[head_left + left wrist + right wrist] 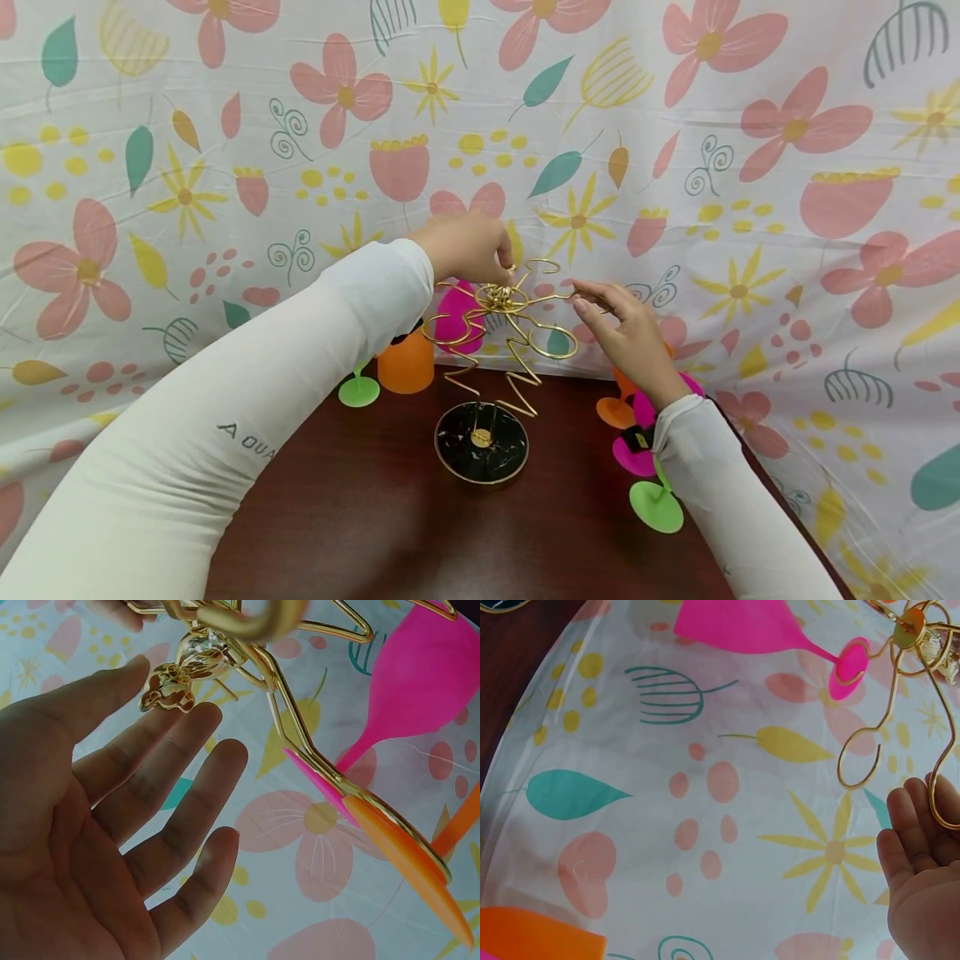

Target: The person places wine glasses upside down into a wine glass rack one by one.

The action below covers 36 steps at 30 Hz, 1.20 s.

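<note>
A gold wire glass rack (512,333) stands on a round black marbled base (482,458). My left hand (468,246) reaches to its top, where thumb and index finger pinch a small shiny gold figure-like ornament (171,686); the other fingers extend loosely. At the right side, my right hand (626,329) pinches the end of one wire arm (935,780) between thumb and fingers. Behind the rack, a pink goblet (420,682) hangs upside down by its foot in a wire loop. An orange foot (405,870) sits in another loop.
At left on the dark wooden table (360,517) a green goblet foot (360,392) shows beside an orange goblet bowl (406,364). Along the right, an orange foot (615,412), a pink foot (632,457) and a green foot (657,507) rest partly behind my forearm. A floral cloth (247,75) hangs behind.
</note>
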Tool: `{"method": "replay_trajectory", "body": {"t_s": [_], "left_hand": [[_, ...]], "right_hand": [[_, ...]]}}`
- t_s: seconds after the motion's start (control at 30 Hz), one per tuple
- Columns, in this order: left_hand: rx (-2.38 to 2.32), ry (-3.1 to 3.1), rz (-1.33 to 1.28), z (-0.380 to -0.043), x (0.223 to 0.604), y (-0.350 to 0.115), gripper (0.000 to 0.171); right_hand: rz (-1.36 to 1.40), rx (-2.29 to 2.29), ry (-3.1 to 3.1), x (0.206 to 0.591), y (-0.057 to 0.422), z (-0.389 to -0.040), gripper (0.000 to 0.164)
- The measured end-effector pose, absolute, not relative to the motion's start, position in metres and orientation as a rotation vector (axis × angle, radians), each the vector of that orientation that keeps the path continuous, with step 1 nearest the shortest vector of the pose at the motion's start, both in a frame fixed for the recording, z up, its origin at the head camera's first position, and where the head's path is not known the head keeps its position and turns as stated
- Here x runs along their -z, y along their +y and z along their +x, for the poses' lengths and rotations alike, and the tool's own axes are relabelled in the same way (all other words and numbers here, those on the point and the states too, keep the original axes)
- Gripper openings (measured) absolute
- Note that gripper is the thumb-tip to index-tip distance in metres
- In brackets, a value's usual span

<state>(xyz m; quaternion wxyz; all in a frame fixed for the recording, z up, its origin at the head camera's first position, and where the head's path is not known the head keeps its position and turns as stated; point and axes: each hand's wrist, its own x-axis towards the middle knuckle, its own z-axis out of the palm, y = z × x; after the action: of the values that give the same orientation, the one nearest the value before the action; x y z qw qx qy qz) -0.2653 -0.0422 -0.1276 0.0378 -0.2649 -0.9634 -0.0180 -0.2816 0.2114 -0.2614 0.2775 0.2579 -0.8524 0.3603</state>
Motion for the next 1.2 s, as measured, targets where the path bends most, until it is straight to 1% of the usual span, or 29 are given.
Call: {"method": "replay_trajectory", "body": {"t_s": [0.17,0.3,0.4,0.6,0.73,0.83,0.97,1.13,1.2], "left_hand": [[0.107,-2.922,-0.845,-0.260,0.126,-0.050,0.032],[0.148,-2.893,-0.834,-0.252,0.126,-0.058,0.041],[0.201,-2.860,-0.838,-0.246,0.126,-0.065,0.043],[0.269,-2.743,-0.841,-0.234,0.127,-0.079,0.039],[0.297,-2.586,-0.830,-0.219,0.140,-0.090,0.040],[0.316,-2.472,-0.792,-0.206,0.154,-0.097,0.041],[0.359,-2.408,-0.749,-0.193,0.169,-0.103,0.039],[0.435,-2.386,-0.727,-0.185,0.178,-0.112,0.037],[0.485,-2.381,-0.717,-0.184,0.182,-0.117,0.040]], "right_hand": [[0.696,-1.001,-2.293,0.258,0.210,-0.272,0.036],[0.688,-1.053,-2.314,0.250,0.204,-0.254,0.040],[0.667,-1.072,-2.328,0.246,0.201,-0.241,0.042],[0.596,-1.075,-2.337,0.248,0.199,-0.228,0.045],[0.556,-1.128,-2.341,0.254,0.197,-0.220,0.048],[0.544,-1.183,-2.335,0.262,0.198,-0.217,0.051],[0.528,-1.208,-2.328,0.273,0.202,-0.221,0.051],[0.501,-1.192,-2.321,0.282,0.207,-0.225,0.050],[0.492,-1.193,-2.298,0.284,0.207,-0.223,0.050]]}}
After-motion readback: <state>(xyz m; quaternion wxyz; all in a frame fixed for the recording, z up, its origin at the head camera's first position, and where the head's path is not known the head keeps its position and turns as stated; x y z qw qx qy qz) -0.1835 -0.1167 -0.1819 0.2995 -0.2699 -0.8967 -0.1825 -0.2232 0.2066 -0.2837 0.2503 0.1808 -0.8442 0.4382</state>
